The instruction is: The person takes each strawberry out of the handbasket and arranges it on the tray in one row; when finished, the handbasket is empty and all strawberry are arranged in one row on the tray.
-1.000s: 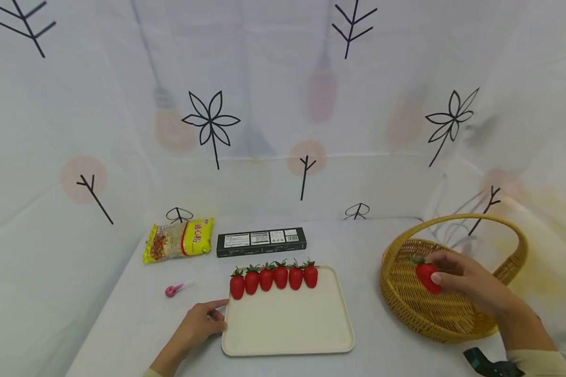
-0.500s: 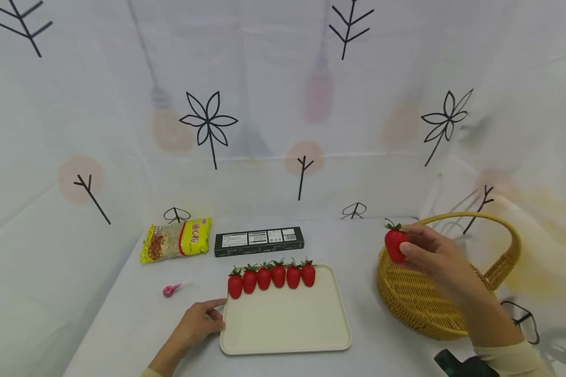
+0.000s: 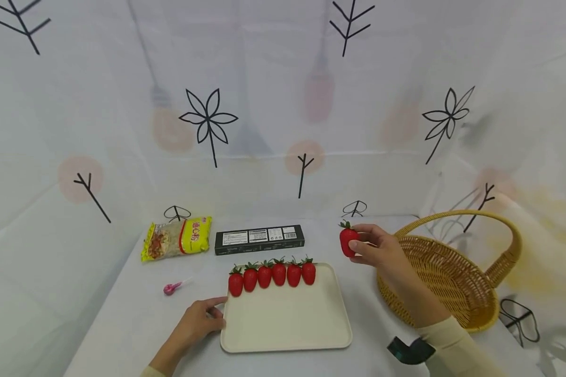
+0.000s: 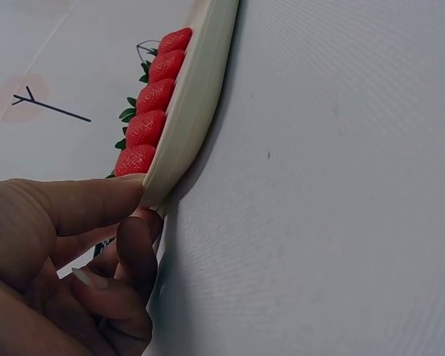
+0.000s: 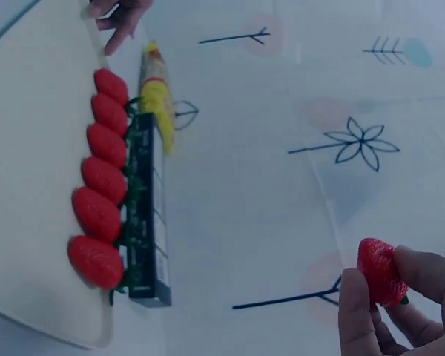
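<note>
My right hand (image 3: 379, 248) pinches a red strawberry (image 3: 348, 242) with green leaves between thumb and fingers. It is held up in the air beyond the back right corner of the cream tray (image 3: 287, 327). In the right wrist view the same strawberry (image 5: 380, 271) shows between the fingertips. At the tray's left edge, my left hand (image 3: 199, 320) holds the rim; the left wrist view shows the thumb and curled fingers (image 4: 137, 248) at that rim. Several strawberries (image 3: 279, 273) lie side by side in a row along the tray's back edge, leaves pointing away from me.
A wicker basket (image 3: 445, 277) with a tall handle stands on the right, partly behind my right forearm. Behind the tray lies a long black box (image 3: 259, 240), with a yellow food packet (image 3: 176, 239) to its left. A pink lollipop-like item (image 3: 172, 288) lies left of the tray.
My right hand has lifted the strawberry out from over the basket and carried it left towards the tray. The left hand has stayed at the tray's left edge.
</note>
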A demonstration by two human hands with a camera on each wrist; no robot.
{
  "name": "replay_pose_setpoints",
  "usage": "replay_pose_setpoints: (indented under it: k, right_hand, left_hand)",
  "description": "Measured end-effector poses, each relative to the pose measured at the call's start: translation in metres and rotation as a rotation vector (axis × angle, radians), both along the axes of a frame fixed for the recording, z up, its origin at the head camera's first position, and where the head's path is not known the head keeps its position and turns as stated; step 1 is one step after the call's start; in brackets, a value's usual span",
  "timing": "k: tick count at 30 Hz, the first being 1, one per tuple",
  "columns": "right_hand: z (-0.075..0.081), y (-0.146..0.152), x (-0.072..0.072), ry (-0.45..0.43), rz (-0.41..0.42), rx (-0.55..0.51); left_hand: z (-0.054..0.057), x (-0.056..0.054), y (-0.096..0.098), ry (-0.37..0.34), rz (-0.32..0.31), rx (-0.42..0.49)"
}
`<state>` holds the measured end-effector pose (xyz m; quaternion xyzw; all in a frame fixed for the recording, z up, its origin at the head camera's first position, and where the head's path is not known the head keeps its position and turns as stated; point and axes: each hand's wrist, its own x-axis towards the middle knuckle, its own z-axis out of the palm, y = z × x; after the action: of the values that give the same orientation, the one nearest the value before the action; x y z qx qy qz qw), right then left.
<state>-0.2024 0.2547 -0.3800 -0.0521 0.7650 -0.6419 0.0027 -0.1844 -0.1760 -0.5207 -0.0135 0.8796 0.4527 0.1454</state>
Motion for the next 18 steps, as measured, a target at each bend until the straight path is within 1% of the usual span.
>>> replay_pose_setpoints:
  k: [6,9,13,18]
  right_hand:
    - [-0.039,-0.012,-0.026,-0.062,-0.036,0.087]
    - [-0.060,-0.017,-0.037,-0.102,-0.042,0.108]
    - [-0.085,-0.019,-0.047,-0.150,-0.032,0.144]
    - [-0.107,-0.019,-0.056,-0.180,-0.023,0.197]
  left_hand:
    - [-0.001,0.000,-0.001,-0.003,0.009,-0.006]
    - [-0.002,0.000,-0.001,-0.002,0.003,-0.010]
    - [-0.002,-0.001,0.000,-0.003,-0.007,-0.022]
    - [-0.001,-0.001,0.001,-0.002,-0.007,-0.020]
